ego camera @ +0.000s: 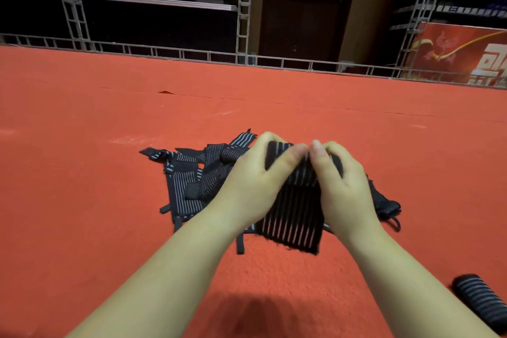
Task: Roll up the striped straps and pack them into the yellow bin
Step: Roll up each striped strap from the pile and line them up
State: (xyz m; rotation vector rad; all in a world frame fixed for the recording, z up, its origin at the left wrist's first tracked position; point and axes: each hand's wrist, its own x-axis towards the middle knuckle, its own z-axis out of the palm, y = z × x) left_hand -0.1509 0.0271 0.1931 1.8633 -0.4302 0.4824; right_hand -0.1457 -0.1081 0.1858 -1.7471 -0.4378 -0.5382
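Note:
A black strap with white stripes (295, 217) hangs in front of me, its free end down near the red carpet. My left hand (255, 181) and my right hand (340, 181) both pinch its upper end, thumbs nearly touching, fingers curled round the top fold. Behind my hands a loose pile of several striped straps (192, 175) lies on the carpet. A rolled striped strap (480, 302) lies at the lower right. The yellow bin is not in view.
Red carpet (109, 228) covers the whole floor around me. A low metal rail (164, 52) and truss towers (244, 8) stand along the far edge, with a dark door (301, 25) and a red banner (461, 55) behind.

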